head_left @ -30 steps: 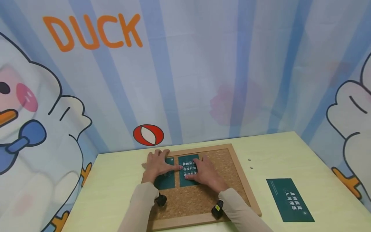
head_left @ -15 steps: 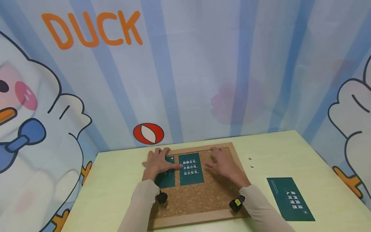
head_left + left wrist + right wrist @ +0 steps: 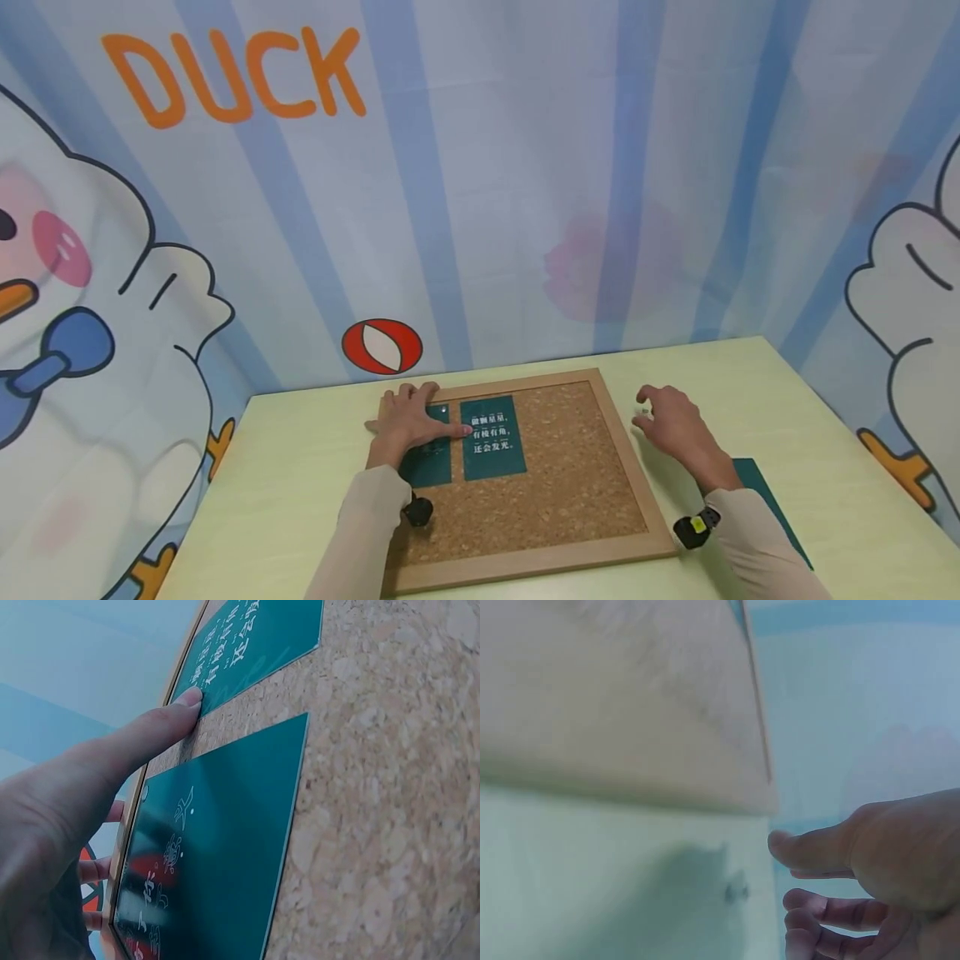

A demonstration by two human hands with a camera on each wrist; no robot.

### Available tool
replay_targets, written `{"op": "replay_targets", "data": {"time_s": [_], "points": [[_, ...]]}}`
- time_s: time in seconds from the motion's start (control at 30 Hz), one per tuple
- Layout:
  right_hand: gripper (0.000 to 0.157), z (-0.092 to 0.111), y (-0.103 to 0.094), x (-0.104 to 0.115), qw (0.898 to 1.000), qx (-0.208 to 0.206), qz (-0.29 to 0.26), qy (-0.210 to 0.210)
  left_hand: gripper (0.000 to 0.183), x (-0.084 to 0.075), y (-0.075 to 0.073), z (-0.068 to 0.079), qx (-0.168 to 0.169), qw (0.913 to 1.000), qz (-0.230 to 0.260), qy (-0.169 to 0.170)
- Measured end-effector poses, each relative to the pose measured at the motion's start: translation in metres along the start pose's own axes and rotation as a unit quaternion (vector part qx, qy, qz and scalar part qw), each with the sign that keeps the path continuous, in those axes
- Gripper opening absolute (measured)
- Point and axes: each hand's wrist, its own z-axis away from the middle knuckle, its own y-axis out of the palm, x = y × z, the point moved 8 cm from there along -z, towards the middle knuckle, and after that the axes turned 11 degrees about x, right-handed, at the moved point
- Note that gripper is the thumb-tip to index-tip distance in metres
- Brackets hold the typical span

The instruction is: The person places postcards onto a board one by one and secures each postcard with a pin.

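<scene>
My left hand point(image 3: 405, 423) rests over a dark green card point(image 3: 431, 467) at the upper left of a wood-framed cork board point(image 3: 562, 500). Its extended thumb touches the left edge of a second green card point(image 3: 491, 460) printed with white characters, while the other fingers reach over the frame's top edge. A small shiny tack point(image 3: 444, 409) shows at the first card's upper right corner. Right of the board, my right hand point(image 3: 675, 423) hovers, thumb and fingers apart. In the right wrist view, small tacks point(image 3: 736, 891) lie blurred on the table, separate from the fingers.
A third green card point(image 3: 768, 496) lies on the pale yellow table point(image 3: 300, 467) at the right, partly covered by my right forearm. Behind the table hangs a blue-striped cloth backdrop point(image 3: 510, 208) with duck drawings.
My right hand has lifted off the second card and moved right, past the board's frame, to the tacks. The left hand has kept its place; the second card now lies uncovered by the right hand.
</scene>
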Motion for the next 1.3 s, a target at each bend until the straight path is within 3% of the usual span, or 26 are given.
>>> {"op": "replay_targets", "data": {"time_s": [0.2,0.53,1.07,1.3], "points": [[0.023,0.005,0.006,-0.023,1.000,0.013,-0.002,0.015,0.113,0.002,0.001,0.000,0.003,1.0000,0.007,-0.001],[0.005,0.010,0.010,-0.031,1.000,-0.018,-0.023,0.007,0.113,0.000,-0.001,0.002,0.000,1.0000,0.007,-0.007],[0.010,0.007,0.012,-0.029,0.999,-0.029,-0.031,0.010,0.108,-0.007,-0.007,0.013,0.008,0.9999,-0.001,-0.010],[0.012,0.005,0.012,-0.025,0.999,-0.031,-0.035,-0.004,0.111,-0.005,-0.005,0.009,0.004,0.9999,-0.008,-0.008]]}}
